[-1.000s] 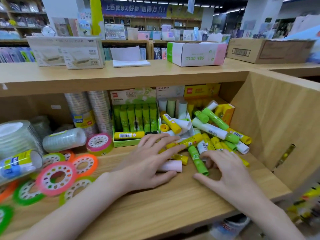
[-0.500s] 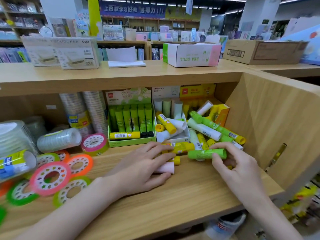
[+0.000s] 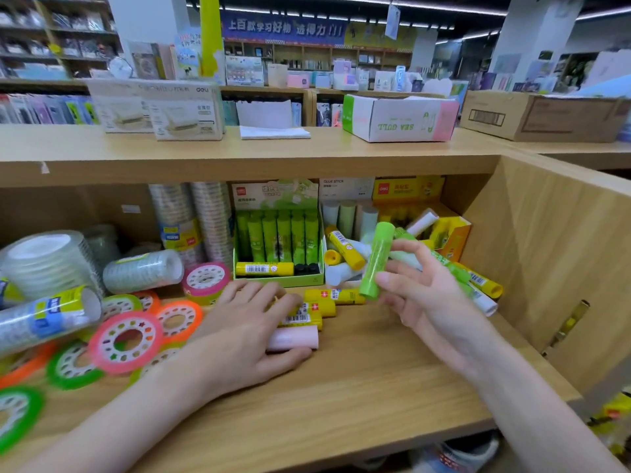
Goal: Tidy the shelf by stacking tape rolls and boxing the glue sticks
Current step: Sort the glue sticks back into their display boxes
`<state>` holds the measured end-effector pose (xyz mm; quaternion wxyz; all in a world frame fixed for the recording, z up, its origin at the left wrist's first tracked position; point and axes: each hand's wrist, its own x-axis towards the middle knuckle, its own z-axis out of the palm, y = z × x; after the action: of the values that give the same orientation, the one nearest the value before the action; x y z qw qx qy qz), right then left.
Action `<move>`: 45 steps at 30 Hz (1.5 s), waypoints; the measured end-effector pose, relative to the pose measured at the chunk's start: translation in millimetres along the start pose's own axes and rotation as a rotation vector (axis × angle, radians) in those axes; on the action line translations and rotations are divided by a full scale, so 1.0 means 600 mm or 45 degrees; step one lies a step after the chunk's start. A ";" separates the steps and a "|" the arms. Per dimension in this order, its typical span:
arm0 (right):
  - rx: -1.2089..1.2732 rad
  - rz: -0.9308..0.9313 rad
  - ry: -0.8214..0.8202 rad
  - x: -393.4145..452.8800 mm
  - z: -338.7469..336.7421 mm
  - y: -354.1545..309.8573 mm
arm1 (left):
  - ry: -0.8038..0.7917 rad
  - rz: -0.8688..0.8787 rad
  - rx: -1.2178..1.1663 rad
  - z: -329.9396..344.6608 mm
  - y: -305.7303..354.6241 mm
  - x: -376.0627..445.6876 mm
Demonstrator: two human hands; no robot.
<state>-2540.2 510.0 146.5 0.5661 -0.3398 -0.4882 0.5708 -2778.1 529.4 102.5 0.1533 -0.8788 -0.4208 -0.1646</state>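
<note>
Right hand [image 3: 423,295] pinches the smooth lime-green plastic glue stick [image 3: 377,259] near its base, right of the green display box [image 3: 278,279]. Light, rigid, slippery; mid-barrel grip looks safest.

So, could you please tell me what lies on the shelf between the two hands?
In the head view, yellow glue sticks lie between the left hand and the right hand.

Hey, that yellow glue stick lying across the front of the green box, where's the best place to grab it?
Pinch the yellow glue stick around its barcoded middle, coming from above and the front. It lies on its side across the green box, with upright green sticks right behind it, so only its top and front look free. The right hand already holds a green stick; the left hand is nearer.
</note>
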 end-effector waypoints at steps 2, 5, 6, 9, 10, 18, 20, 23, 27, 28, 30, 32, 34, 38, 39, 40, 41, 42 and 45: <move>-0.212 -0.103 -0.021 0.022 0.020 -0.012 | 0.020 -0.044 0.073 -0.001 -0.012 -0.012; -0.716 -0.409 -0.003 0.065 0.046 -0.015 | 0.006 -0.142 0.157 -0.001 -0.029 -0.021; -0.891 -0.517 -0.008 0.080 0.055 -0.011 | 0.001 -0.174 0.175 -0.001 -0.031 -0.021; -1.368 -0.725 -0.056 0.116 0.073 0.019 | -0.003 -0.206 0.179 0.000 -0.019 -0.007; -1.487 -0.738 -0.079 0.125 0.076 0.030 | -0.006 -0.197 0.171 0.001 -0.012 0.000; -1.731 -0.700 0.072 0.138 0.076 0.054 | -0.140 -0.186 0.089 0.028 -0.024 0.041; -1.814 -0.799 0.075 0.136 0.082 0.056 | -0.127 -0.174 0.077 0.032 -0.028 0.042; -1.931 -0.895 0.107 0.148 0.070 0.072 | -0.102 -0.119 0.104 0.035 -0.032 0.040; -1.885 -0.914 0.216 0.158 0.060 0.083 | -0.097 -0.096 0.124 0.036 -0.030 0.039; -1.878 -0.936 0.228 0.159 0.061 0.084 | -0.113 -0.099 0.127 0.035 -0.030 0.040; -1.866 -0.961 0.247 0.162 0.062 0.084 | -0.140 -0.117 0.121 0.034 -0.029 0.041; -1.899 -0.999 0.286 0.162 0.062 0.080 | -0.158 -0.134 0.080 0.030 -0.025 0.043; -1.925 -0.989 0.332 0.158 0.062 0.074 | -0.241 -0.177 0.005 0.026 -0.022 0.044; -1.891 -0.888 0.351 0.155 0.065 0.071 | -0.163 -0.166 0.028 0.023 -0.024 0.040; -1.878 -0.877 0.349 0.155 0.065 0.073 | -0.122 -0.157 0.023 0.025 -0.026 0.039; -1.868 -0.871 0.349 0.154 0.065 0.075 | -0.107 -0.153 0.004 0.027 -0.027 0.039; -1.859 -0.858 0.347 0.152 0.064 0.077 | -0.079 -0.146 -0.015 0.026 -0.028 0.039; -1.848 -0.837 0.341 0.148 0.063 0.079 | -0.068 -0.139 -0.028 0.027 -0.028 0.039; -1.828 -0.838 0.332 0.135 0.054 0.072 | -0.046 -0.127 0.001 0.029 -0.033 0.039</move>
<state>-2594.9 588.7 128.8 0.4010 -0.5237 -0.7414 -0.1236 -2777.3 564.2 99.4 0.1375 -0.8596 -0.4668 -0.1559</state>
